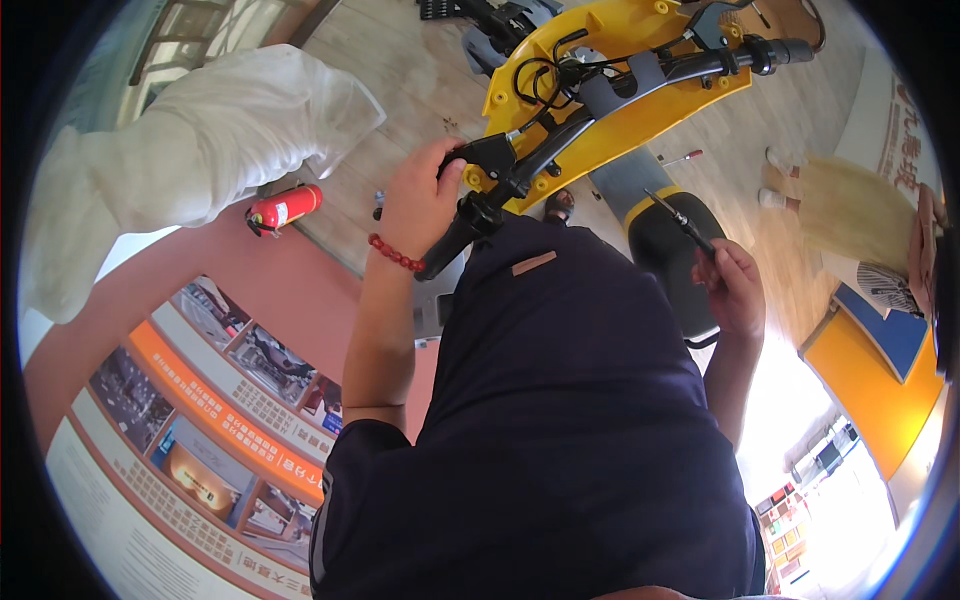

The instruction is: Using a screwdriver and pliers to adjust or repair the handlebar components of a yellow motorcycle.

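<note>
My left hand [425, 195] is closed on the black brake lever assembly [485, 160] at the left end of a curved black handlebar [560, 140], just above its grip. The handlebar, with black cables, crosses a yellow plastic body panel [530, 55] at the top of the view. My right hand [730, 280] holds a black-handled screwdriver [690, 225], its metal tip pointing up and left, apart from the handlebar. Below that tool is a dark padded seat [668, 275].
A white cloth-covered shape [220, 120] and red fire extinguisher [285, 210] are at left, above a wall poster [230, 420]. A red-handled tool [680, 158] lies on the floor. Another person [850, 210] stands at right near an orange-and-blue board [870, 390].
</note>
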The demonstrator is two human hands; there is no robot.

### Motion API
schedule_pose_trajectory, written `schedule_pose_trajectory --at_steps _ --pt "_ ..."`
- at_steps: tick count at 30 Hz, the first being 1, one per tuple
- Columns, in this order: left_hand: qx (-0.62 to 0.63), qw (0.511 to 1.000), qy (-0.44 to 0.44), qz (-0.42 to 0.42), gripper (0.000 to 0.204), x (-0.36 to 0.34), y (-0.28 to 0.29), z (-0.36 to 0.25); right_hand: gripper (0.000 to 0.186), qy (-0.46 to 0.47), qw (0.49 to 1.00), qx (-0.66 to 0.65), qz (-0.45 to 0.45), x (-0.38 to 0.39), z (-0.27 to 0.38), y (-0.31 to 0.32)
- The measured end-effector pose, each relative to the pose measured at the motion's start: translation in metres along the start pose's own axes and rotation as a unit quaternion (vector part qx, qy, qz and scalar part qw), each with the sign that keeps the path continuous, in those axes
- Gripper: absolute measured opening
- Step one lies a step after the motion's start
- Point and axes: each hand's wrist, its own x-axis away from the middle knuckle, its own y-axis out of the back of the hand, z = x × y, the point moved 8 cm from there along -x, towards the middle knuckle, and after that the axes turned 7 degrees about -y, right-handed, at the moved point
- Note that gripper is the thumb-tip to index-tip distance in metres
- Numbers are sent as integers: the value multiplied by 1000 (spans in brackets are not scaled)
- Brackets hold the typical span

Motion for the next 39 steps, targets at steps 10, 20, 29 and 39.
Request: schedule_pose_trajectory --at_steps 10,20,29,39 --pt "50 998 39 19 23 2 -7 16 21 -3 992 102 -70 0 5 -10" --pt "-2 1000 11 -8 22 2 -5 5 19 153 906 371 -133 18 79 -37" --pt "-108 993 37 -3 22 15 9 0 22 294 870 354 -177 34 161 19" --pt "-238 969 -21 -66 26 51 18 -2 22 240 898 362 -75 8 139 8"
